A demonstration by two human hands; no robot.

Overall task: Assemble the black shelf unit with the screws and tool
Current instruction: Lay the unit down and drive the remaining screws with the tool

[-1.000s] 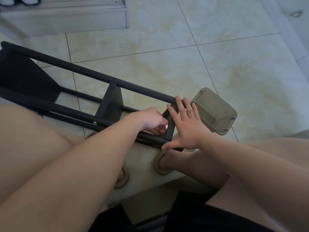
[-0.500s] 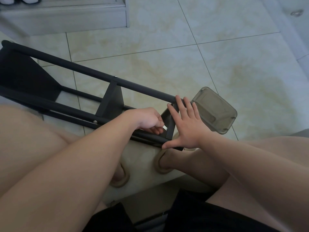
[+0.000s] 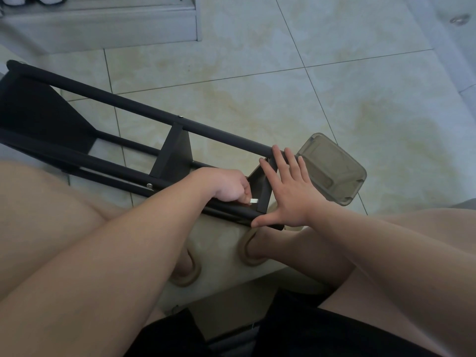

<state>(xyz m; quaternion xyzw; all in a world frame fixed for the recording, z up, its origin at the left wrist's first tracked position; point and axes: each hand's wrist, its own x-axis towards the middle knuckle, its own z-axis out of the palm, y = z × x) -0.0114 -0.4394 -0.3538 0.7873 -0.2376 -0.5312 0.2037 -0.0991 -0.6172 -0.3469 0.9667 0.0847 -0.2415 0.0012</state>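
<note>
Black shelf unit [image 3: 175, 155] (matte), lying sideways

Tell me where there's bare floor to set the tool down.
Bare tile lies beyond the far rail of the shelf, up to the step, and right of the tub. Crowded: the near end of the shelf, where the left hand grips the tool and the right hand presses flat, tub beside it, feet just below.

Soft even daylight, faint shadows, wide-angle edge bending, slightly soft focus
</note>
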